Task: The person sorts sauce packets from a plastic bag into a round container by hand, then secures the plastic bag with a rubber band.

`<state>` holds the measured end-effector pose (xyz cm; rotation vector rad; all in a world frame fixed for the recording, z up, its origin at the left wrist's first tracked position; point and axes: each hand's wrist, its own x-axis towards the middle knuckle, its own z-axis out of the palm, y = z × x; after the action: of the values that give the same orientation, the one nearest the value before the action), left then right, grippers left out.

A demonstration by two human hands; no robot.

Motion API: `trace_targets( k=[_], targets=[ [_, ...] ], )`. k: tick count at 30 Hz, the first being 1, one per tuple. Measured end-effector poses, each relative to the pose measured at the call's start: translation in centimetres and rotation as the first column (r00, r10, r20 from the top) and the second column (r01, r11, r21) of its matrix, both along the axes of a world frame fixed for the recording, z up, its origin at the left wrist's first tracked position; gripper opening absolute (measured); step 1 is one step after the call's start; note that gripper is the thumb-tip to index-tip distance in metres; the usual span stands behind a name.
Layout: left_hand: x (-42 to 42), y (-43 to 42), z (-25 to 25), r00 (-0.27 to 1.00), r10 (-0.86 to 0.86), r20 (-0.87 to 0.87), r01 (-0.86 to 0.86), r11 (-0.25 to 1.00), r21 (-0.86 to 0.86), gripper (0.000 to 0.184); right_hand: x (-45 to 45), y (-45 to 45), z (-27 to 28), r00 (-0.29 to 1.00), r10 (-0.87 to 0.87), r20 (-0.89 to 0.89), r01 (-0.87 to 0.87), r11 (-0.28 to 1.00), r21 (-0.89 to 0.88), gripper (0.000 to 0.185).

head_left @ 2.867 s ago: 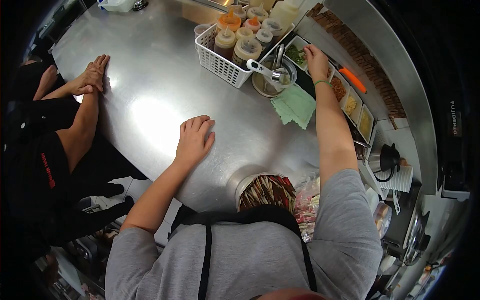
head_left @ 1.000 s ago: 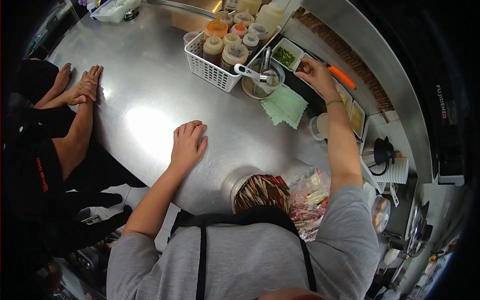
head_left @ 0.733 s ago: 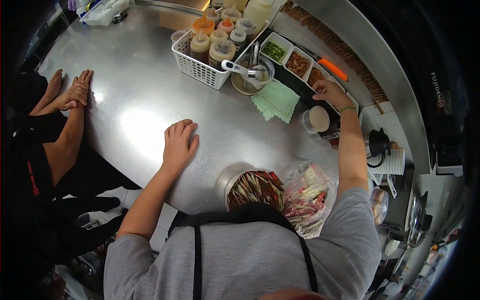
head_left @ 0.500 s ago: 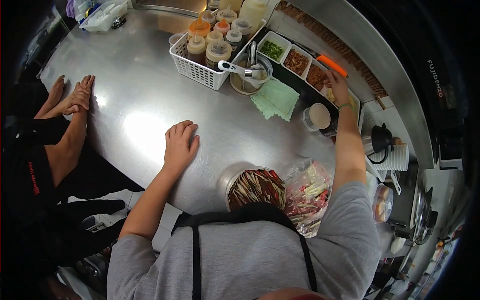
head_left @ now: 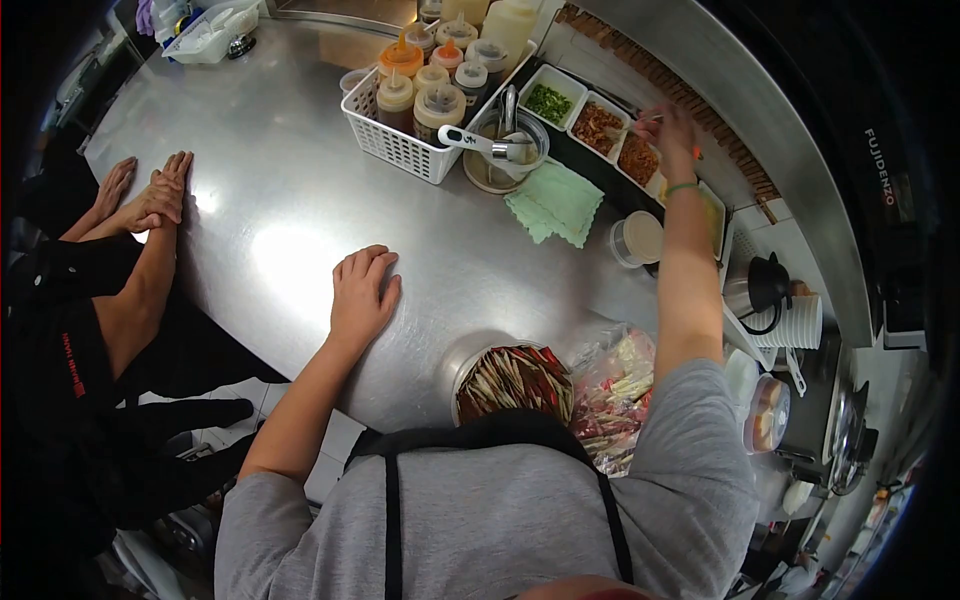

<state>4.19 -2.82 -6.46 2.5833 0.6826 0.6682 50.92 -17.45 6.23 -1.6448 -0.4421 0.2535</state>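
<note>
Palm down, my left hand (head_left: 364, 297) lies loosely open on the steel table (head_left: 480, 270); my outstretched right hand (head_left: 672, 130), blurred, is at an orange handle (head_left: 698, 153) between food tubs (head_left: 579, 98) and white wall (head_left: 592, 48), its grip impossible to tell.

Right hand (head_left: 668, 130), one-thirty: blurred, hiding most of orange handle (head_left: 697, 153). Pale bottle (head_left: 511, 26), twelve o'clock: top cropped.

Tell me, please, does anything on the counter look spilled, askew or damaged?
I see no spill or damage. Only the cloth looks slightly askew: it lies at a slant by the tub, with uneven edges.
</note>
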Motion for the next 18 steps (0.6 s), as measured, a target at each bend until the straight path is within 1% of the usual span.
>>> trace_targets(
  k=[2, 3, 5, 6, 7, 9, 10, 12, 18],
  targets=[
    [0.0, -0.1, 0.1, 1.000, -0.001, -0.005, 0.001, 1.000, -0.006, 0.030, -1.0, 1.7, -1.8, 0.995, 0.098, 0.033, -0.094, 0.990, -0.106, 0.024],
    [0.0, -0.1, 0.2, 1.000, 0.001, -0.009, -0.001, 1.000, -0.010, 0.030, -1.6, 2.4, -2.6, 0.995, 0.099, 0.031, -0.095, 0.990, -0.105, 0.024],
    [0.0, 0.0, 0.2, 1.000, 0.001, -0.009, -0.001, 1.000, -0.012, 0.030, -2.5, 3.5, -3.7, 0.990, 0.140, 0.007, -0.133, 0.953, -0.273, 0.023],
    [0.0, 0.0, 0.1, 1.000, 0.000, -0.005, 0.000, 1.000, -0.016, 0.030, -2.3, 4.0, -3.8, 0.995, 0.102, 0.015, -0.093, 0.946, -0.309, 0.021],
    [-0.1, 0.0, 0.2, 1.000, 0.003, -0.006, -0.004, 1.000, -0.015, 0.030, -2.1, 4.2, -4.0, 0.994, 0.106, 0.014, -0.097, 0.946, -0.308, 0.021],
    [-0.1, 0.0, 0.2, 1.000, -0.003, -0.010, 0.003, 1.000, -0.024, 0.030, -1.6, 4.3, -4.3, 0.999, 0.038, 0.015, -0.032, 0.963, -0.269, 0.020],
    [-0.1, 0.0, 0.2, 1.000, 0.001, -0.009, -0.001, 1.000, -0.025, 0.030, -1.2, 4.3, -4.4, 0.999, 0.042, 0.016, -0.036, 0.962, -0.270, 0.020],
    [-0.1, 0.0, 0.2, 1.000, -0.001, -0.006, 0.001, 1.000, -0.028, 0.030, -0.6, 4.3, -4.4, 1.000, -0.010, 0.005, 0.010, 0.974, -0.226, 0.020],
    [-0.1, 0.0, 0.1, 1.000, -0.001, -0.008, 0.000, 1.000, -0.026, 0.030, -0.3, 4.0, -2.9, 0.999, -0.014, 0.053, 0.028, 0.961, -0.275, 0.021]
  ],
)
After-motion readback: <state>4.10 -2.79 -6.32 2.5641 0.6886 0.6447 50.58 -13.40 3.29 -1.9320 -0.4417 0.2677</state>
